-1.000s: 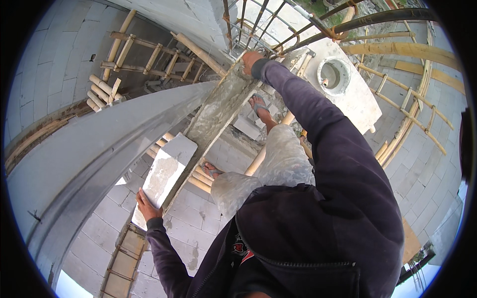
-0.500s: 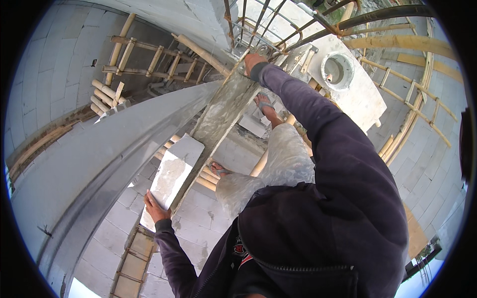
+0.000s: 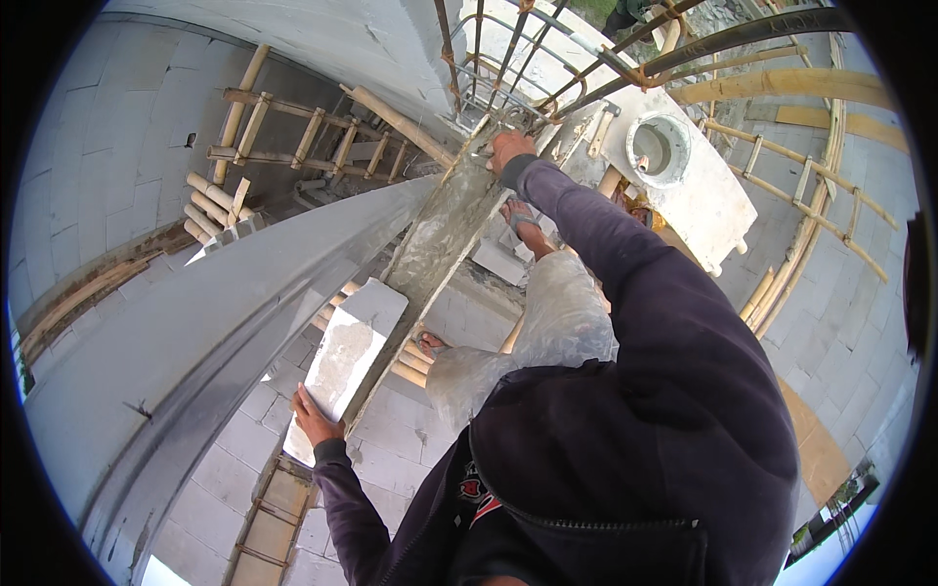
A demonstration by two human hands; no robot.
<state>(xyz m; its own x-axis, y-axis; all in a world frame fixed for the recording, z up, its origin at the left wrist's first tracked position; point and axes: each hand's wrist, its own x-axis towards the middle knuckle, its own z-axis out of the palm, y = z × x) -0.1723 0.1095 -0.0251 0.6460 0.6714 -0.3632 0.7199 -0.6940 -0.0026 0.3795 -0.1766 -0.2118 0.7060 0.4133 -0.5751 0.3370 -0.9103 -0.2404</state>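
Two spots need care: my left fingers [image 3: 306,400], unclenched across the white block [image 3: 352,347], should press evenly; my right fingers [image 3: 499,148] curl at the mortar [image 3: 438,244], grasp unclear.

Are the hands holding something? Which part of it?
The left hand lies on the white block near its lower end, grip unclear. The right hand is at the mortar-covered ledge; what it holds, if anything, can't be told.

Soft daylight casts faint shadows, while fisheye distortion curves straight edges near the black rim.
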